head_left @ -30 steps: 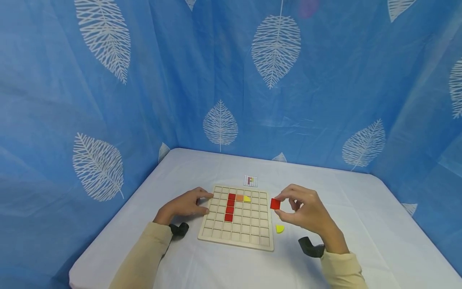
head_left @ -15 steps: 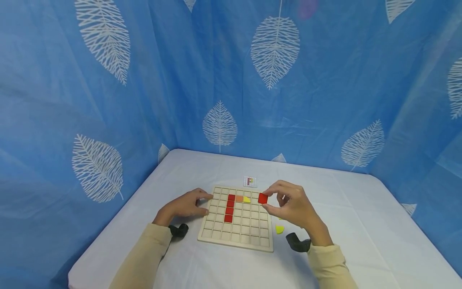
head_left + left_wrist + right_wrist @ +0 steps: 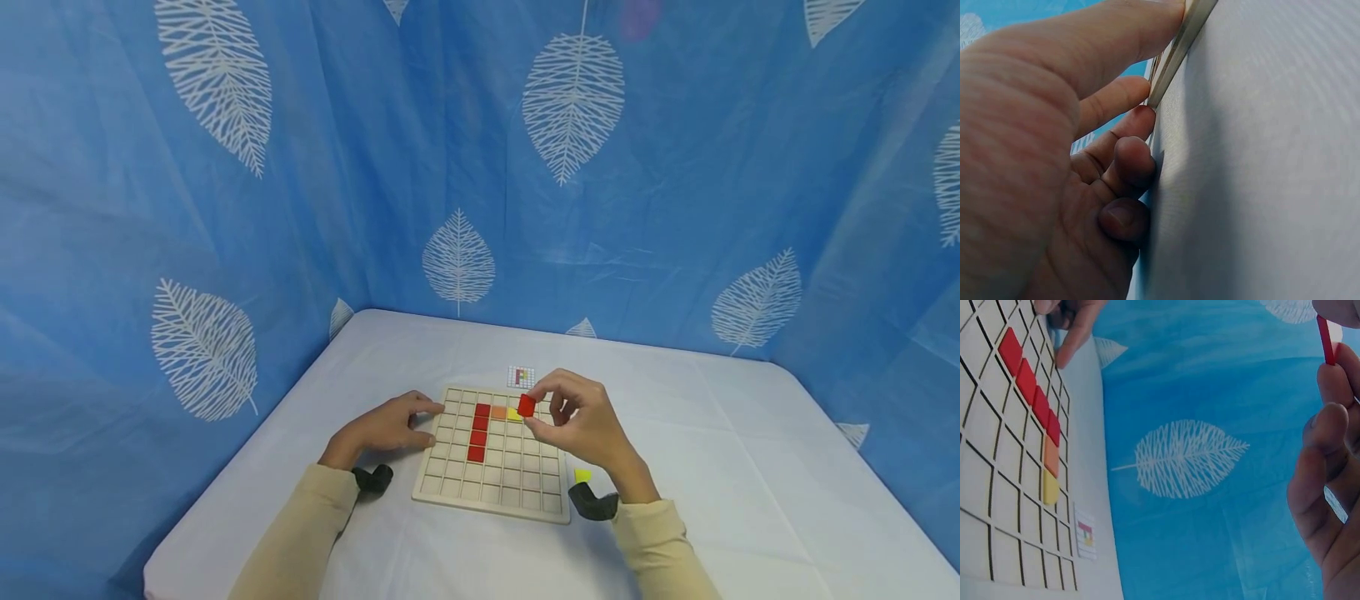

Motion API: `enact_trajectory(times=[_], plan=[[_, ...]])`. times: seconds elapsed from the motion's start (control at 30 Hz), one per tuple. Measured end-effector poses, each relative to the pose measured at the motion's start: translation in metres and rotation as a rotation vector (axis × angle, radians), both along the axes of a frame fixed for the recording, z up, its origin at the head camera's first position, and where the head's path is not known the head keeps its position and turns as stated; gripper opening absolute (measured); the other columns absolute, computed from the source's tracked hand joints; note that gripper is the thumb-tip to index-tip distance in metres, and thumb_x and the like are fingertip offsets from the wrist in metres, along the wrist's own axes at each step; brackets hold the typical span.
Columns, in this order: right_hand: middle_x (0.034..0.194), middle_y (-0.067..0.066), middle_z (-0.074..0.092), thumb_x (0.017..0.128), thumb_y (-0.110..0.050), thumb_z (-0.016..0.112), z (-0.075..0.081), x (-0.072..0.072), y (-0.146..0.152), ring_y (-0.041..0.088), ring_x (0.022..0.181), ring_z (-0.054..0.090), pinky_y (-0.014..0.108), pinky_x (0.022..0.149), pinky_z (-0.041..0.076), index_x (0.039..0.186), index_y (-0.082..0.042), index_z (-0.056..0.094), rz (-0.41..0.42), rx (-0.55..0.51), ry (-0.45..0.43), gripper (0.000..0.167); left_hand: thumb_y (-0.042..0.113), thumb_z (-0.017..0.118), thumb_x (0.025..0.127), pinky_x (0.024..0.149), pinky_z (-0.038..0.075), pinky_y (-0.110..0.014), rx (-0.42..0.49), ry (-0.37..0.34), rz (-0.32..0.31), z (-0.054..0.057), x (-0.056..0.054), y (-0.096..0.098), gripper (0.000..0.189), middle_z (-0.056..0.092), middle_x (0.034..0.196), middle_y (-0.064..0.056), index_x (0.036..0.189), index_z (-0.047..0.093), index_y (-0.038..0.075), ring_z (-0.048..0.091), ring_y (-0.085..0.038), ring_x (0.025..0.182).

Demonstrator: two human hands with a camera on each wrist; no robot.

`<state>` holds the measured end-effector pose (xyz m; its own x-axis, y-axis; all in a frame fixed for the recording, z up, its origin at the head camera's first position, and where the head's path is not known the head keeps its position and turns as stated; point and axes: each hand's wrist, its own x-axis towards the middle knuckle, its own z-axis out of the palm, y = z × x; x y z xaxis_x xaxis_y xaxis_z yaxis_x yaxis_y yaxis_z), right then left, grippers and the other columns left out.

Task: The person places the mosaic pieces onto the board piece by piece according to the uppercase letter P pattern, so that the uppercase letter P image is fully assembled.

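My right hand (image 3: 581, 417) pinches a red square tile (image 3: 527, 406) between thumb and fingertips, raised over the right half of a wooden grid board (image 3: 517, 482). In the right wrist view the held tile (image 3: 1326, 342) shows edge-on. My left hand (image 3: 386, 425) rests at the board's left side, thumb and index finger spread apart and touching its edge; the left wrist view shows the other fingers loosely bent beside the tablecloth. A column of several red tiles (image 3: 477, 437) lies in the grid, with an orange tile (image 3: 498, 412) and a yellow rounded tile (image 3: 1051, 487) continuing from its far end.
A small printed card (image 3: 521, 377) with a coloured grid pattern lies beyond the board's far edge. A loose yellow piece (image 3: 582, 475) sits right of the board, partly covered by the right wrist's black camera mount (image 3: 592, 502). A blue leaf-print curtain (image 3: 480, 167) surrounds the white table (image 3: 750, 467).
My right hand has carried the red tile leftward from beyond the board's right edge to above the grid, turning it slightly. My left hand and the board have stayed put.
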<state>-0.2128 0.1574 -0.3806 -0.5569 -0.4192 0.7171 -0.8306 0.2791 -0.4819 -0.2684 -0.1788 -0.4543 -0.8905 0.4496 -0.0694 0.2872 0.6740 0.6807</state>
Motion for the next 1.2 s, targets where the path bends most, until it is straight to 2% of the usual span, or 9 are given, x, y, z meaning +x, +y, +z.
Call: enact_trajectory(times=[0.23, 0.33, 0.47, 0.6, 0.8, 0.97, 1.2], plan=[[0.084, 0.012, 0.069, 0.068, 0.011, 0.081, 0.011, 0.015, -0.022, 0.027, 0.054, 0.051, 0.028, 0.047, 0.044, 0.092, -0.001, 0.07, 0.039, -0.027, -0.013, 0.029, 0.029, 0.08, 0.084, 0.081, 0.043, -0.033, -0.013, 0.001, -0.002, 0.001, 0.0, 0.002, 0.056, 0.056, 0.124, 0.001, 0.137, 0.063, 0.021, 0.049, -0.016, 0.094], [0.085, 0.01, 0.071, 0.069, 0.009, 0.082, -0.002, 0.01, -0.025, 0.024, 0.054, 0.051, 0.026, 0.048, 0.044, 0.093, -0.004, 0.071, 0.025, -0.036, -0.038, 0.029, 0.031, 0.08, 0.084, 0.08, 0.043, -0.033, -0.018, 0.001, 0.001, -0.001, -0.001, 0.002, 0.056, 0.056, 0.124, 0.001, 0.137, 0.063, 0.022, 0.049, -0.016, 0.094], [0.089, 0.004, 0.072, 0.073, 0.001, 0.083, -0.027, -0.004, -0.027, 0.013, 0.054, 0.05, 0.024, 0.048, 0.044, 0.096, -0.012, 0.073, -0.014, -0.029, -0.064, 0.029, 0.032, 0.081, 0.083, 0.08, 0.043, -0.033, -0.022, -0.005, 0.01, -0.002, -0.002, 0.001, 0.057, 0.056, 0.125, 0.001, 0.137, 0.063, 0.023, 0.049, -0.016, 0.094], [0.088, 0.0, 0.07, 0.076, -0.005, 0.082, -0.037, -0.006, -0.032, 0.005, 0.054, 0.048, 0.024, 0.048, 0.043, 0.096, -0.015, 0.072, -0.044, -0.015, -0.073, 0.025, 0.033, 0.081, 0.084, 0.079, 0.043, -0.032, -0.03, -0.011, 0.016, -0.002, -0.002, 0.0, 0.057, 0.056, 0.125, 0.001, 0.137, 0.063, 0.024, 0.05, -0.016, 0.094], [0.088, 0.001, 0.07, 0.076, -0.007, 0.082, -0.043, -0.003, -0.039, 0.002, 0.058, 0.049, 0.022, 0.052, 0.045, 0.097, -0.014, 0.074, -0.103, 0.014, -0.127, 0.024, 0.032, 0.081, 0.083, 0.08, 0.044, -0.033, -0.024, -0.013, 0.018, -0.001, -0.002, 0.001, 0.057, 0.056, 0.125, 0.002, 0.137, 0.064, 0.024, 0.049, -0.016, 0.095], [0.087, 0.004, 0.071, 0.076, -0.009, 0.082, -0.045, 0.0, -0.044, 0.001, 0.058, 0.049, 0.022, 0.053, 0.046, 0.097, -0.015, 0.074, -0.117, 0.034, -0.161, 0.023, 0.032, 0.081, 0.083, 0.08, 0.044, -0.033, -0.029, -0.009, 0.02, -0.001, -0.002, 0.001, 0.057, 0.056, 0.124, 0.002, 0.136, 0.064, 0.024, 0.049, -0.016, 0.095], [0.089, -0.002, 0.072, 0.078, -0.016, 0.083, -0.05, 0.002, -0.049, 0.0, 0.056, 0.048, 0.021, 0.052, 0.044, 0.095, -0.021, 0.074, -0.134, 0.172, -0.258, 0.02, 0.033, 0.081, 0.082, 0.08, 0.044, -0.033, -0.039, -0.017, 0.033, -0.001, -0.003, 0.001, 0.057, 0.056, 0.123, 0.003, 0.136, 0.064, 0.026, 0.049, -0.016, 0.095]])
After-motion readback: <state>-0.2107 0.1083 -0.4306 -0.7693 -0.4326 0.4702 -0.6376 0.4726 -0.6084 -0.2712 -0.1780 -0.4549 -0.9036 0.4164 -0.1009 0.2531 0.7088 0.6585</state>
